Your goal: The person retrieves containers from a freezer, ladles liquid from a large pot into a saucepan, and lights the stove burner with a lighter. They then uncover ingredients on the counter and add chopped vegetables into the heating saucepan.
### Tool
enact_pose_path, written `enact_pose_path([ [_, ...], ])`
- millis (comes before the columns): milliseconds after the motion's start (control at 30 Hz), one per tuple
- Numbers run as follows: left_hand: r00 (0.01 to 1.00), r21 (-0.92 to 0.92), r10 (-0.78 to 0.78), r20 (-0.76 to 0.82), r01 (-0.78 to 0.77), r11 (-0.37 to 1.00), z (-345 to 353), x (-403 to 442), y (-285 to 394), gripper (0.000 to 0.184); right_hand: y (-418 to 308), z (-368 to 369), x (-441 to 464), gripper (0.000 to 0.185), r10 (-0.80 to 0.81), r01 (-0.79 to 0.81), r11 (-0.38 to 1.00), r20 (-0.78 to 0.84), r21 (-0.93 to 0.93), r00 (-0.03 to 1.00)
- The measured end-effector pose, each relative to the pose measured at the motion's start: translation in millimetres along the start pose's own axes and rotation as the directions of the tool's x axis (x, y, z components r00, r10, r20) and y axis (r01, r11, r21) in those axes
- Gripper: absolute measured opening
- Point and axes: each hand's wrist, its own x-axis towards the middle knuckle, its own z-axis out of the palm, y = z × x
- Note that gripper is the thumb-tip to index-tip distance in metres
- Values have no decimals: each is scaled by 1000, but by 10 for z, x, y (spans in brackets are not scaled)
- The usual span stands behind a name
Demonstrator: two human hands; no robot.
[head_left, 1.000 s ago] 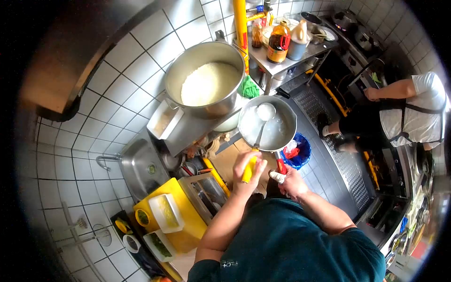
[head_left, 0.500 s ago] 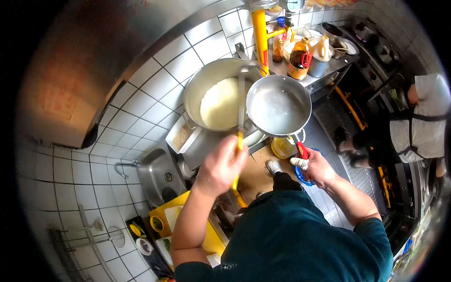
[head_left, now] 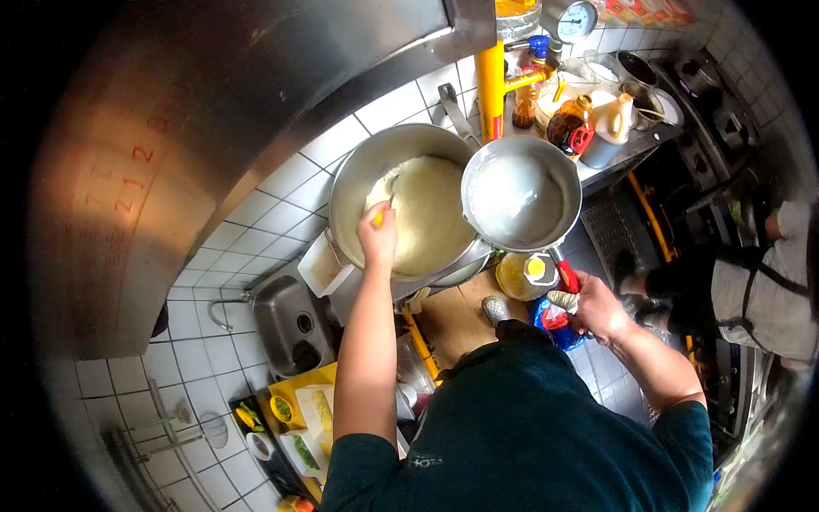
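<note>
Inside the large metal pot, my left hand is closed round the yellow handle of a ladle. The ladle's head is down in the pale contents, by a whiter mound, and mostly hidden. My right hand grips the red handle of a smaller saucepan, with a white wrapping on one finger. The saucepan is held beside the large pot's right rim and has a cloudy whitish liquid in it.
A sink and a yellow board with food containers lie left. Bottles crowd a metal shelf behind a yellow pipe. A jug stands on the floor. Another person is at the right.
My left hand has moved the ladle from the saucepan over into the large pot. The saucepan has come up beside the pot in my right hand. The view has shifted.
</note>
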Motion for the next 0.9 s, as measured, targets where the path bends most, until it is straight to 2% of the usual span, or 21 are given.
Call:
enact_pose_path([
  [33,976,-267,-208,-58,186,946,34,50,-53,20,-31,-35,44,34,1,-1,1000,8,-5,1000],
  [67,971,-397,-233,-61,190,898,-22,91,-105,24,-80,-57,74,35,3,-3,1000,14,-9,1000],
  [100,942,-507,-327,-80,244,827,-81,125,-128,26,-140,-71,88,35,6,-6,1000,22,-13,1000],
  [167,860,-705,-504,-80,309,639,-188,174,-171,29,-231,-97,109,36,19,-18,1000,38,-26,999],
  [233,861,-740,-496,-112,261,620,-267,71,-70,29,-296,-124,146,37,33,-31,999,49,-43,998],
  [333,869,-757,-459,-185,172,630,-387,-212,373,29,-234,-132,245,36,5,-3,1000,72,-18,997],
  [433,943,-722,-252,-218,19,692,-531,-639,1039,27,-286,-122,297,36,-13,15,999,93,-29,996],
  [533,964,-643,-124,-236,-59,764,-651,-1023,1525,27,-356,-94,360,32,7,-2,999,113,-39,994],
  [633,981,-506,-5,-196,-97,857,-624,-1456,1728,28,-679,20,313,29,-1,15,991,99,-136,995],
  [700,986,-331,165,3,-155,931,-520,-1626,1716,24,-621,60,445,24,-29,43,992,122,-118,992],
  [733,905,-144,399,143,-380,914,-465,-1622,1685,22,-597,81,495,23,-39,54,992,132,-114,991],
  [767,727,164,566,389,-659,734,-493,-1591,1695,24,-594,99,525,23,-50,66,992,143,-111,988],
  [800,553,215,590,588,-810,545,-495,-1556,1758,24,-630,126,524,21,-35,48,994,140,-95,989],
  [900,364,259,594,717,-931,258,-568,-1505,1741,33,-470,140,682,22,-81,89,995,146,-46,986],
])
